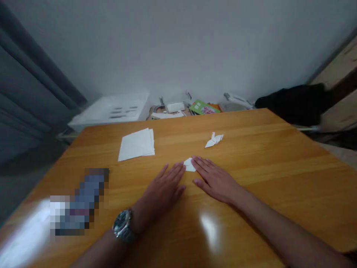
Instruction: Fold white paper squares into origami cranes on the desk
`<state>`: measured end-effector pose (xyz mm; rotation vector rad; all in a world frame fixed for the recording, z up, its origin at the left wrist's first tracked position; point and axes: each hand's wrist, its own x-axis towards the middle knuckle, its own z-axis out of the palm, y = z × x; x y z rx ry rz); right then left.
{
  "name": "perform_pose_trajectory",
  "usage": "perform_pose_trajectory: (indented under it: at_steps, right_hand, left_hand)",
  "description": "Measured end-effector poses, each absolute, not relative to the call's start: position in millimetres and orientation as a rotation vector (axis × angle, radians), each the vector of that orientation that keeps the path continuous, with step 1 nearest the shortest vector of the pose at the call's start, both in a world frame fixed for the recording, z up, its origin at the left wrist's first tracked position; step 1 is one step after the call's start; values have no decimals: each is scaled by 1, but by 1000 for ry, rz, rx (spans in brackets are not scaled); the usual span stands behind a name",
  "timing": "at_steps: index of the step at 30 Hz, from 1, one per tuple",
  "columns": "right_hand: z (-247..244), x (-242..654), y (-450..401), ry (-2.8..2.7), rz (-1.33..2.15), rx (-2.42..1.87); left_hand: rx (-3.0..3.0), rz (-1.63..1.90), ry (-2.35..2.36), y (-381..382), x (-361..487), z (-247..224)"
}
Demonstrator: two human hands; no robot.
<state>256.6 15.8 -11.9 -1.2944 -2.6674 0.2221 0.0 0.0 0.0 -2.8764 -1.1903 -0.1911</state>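
A small folded piece of white paper (pixel 189 165) lies flat on the wooden table (pixel 264 149), between my two hands. My left hand (pixel 165 186), with a metal watch (pixel 122 224) on its wrist, rests flat with its fingertips on the paper's left edge. From the other side, the stretched fingers of my right hand (pixel 213 178) press on the paper's right part and cover some of it. Beyond my right hand sits a folded paper crane (pixel 214 140). A stack of white paper sheets (pixel 136 144) lies farther left.
A pixelated dark object (pixel 86 201) lies on the table's left side. Behind the far edge are a white tray (pixel 117 108), a green book (pixel 203 107) and assorted small items. Dark cloth (pixel 292 102) is heaped at the right, and a grey curtain (pixel 25 82) hangs at the left.
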Motion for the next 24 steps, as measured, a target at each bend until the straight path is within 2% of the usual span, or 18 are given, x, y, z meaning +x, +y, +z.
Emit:
perform_pose_trajectory:
  at_steps: [14, 24]
  right_hand:
    - [-16, 260, 17, -2595, 255, -1300]
    - [-17, 257, 16, -2536, 210, -1306]
  left_hand:
    - [-2709, -181, -1339, -5, 3, 2]
    - [-2639, -367, -1465, 0, 20, 1]
